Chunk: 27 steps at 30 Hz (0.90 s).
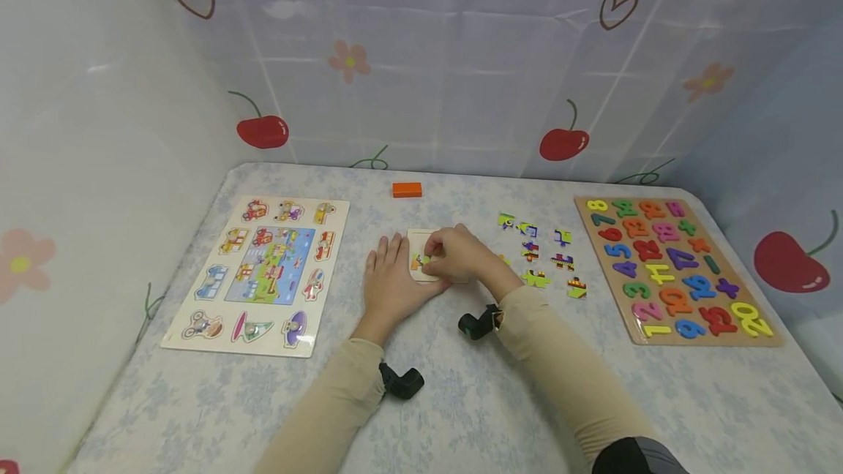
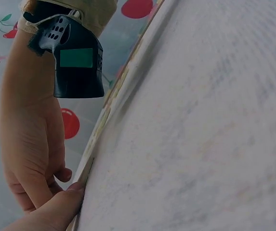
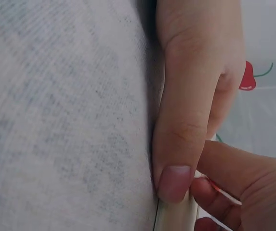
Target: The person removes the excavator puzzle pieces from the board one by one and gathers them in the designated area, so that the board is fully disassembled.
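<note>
A small wooden puzzle board (image 1: pixel 420 235) lies at the table's middle with both hands on it. My left hand (image 1: pixel 394 276) rests flat along its left side, fingers straight. The left thumb (image 3: pixel 175 180) lies along the front edge, as the right wrist view shows. Over the board, my right hand (image 1: pixel 459 258) has curled fingers, with thumb and index close together at a small colourful puzzle piece (image 1: pixel 417 262). Those fingers hide most of the piece. In the left wrist view the right hand (image 2: pixel 34 154) points down at the board's edge.
Several loose puzzle pieces (image 1: pixel 530 251) lie right of the board. A number puzzle board (image 1: pixel 707 222) is at the far right, a picture puzzle board (image 1: pixel 332 240) at the left. An orange block (image 1: pixel 407 190) sits near the back edge, before a printed curtain (image 1: pixel 421 93).
</note>
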Tool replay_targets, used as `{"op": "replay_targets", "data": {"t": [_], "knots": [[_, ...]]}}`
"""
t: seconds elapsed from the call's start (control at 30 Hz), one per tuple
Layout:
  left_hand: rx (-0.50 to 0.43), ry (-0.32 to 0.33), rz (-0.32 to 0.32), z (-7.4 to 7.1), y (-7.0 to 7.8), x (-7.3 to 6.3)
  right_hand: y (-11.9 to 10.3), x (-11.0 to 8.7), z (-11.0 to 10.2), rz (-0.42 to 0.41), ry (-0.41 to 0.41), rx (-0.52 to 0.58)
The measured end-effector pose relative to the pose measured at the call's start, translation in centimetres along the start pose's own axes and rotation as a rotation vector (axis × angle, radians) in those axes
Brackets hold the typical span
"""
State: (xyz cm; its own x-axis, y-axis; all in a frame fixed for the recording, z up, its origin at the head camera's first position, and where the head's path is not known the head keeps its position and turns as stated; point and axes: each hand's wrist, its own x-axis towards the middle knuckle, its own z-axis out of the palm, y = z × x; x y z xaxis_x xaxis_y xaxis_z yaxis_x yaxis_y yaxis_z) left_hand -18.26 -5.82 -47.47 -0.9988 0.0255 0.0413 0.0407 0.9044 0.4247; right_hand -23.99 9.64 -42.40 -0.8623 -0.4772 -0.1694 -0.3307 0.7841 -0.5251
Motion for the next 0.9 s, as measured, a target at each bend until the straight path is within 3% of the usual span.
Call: {"op": "replay_targets", "data": {"t": [0.2, 0.4, 0.63, 0.9], "knots": [[-0.009, 0.020, -0.005, 0.1, 0.1, -0.1, 0.7, -0.4, -0.1, -0.006, 0.034, 0.158], [-0.009, 0.028, -0.004, 0.2, 0.1, 0.0, 2.4, -1.7, -1.7, 0.052, 0.146, 0.257], [-0.021, 0.033, -0.004, 0.2, 0.0, -0.1, 6.0, -3.7, -4.2, 0.211, 0.235, 0.236], [-0.029, 0.028, 0.004, 0.1, 0.1, -0.2, 9.0, -5.1, -5.2, 0.348, 0.232, 0.170]]}}
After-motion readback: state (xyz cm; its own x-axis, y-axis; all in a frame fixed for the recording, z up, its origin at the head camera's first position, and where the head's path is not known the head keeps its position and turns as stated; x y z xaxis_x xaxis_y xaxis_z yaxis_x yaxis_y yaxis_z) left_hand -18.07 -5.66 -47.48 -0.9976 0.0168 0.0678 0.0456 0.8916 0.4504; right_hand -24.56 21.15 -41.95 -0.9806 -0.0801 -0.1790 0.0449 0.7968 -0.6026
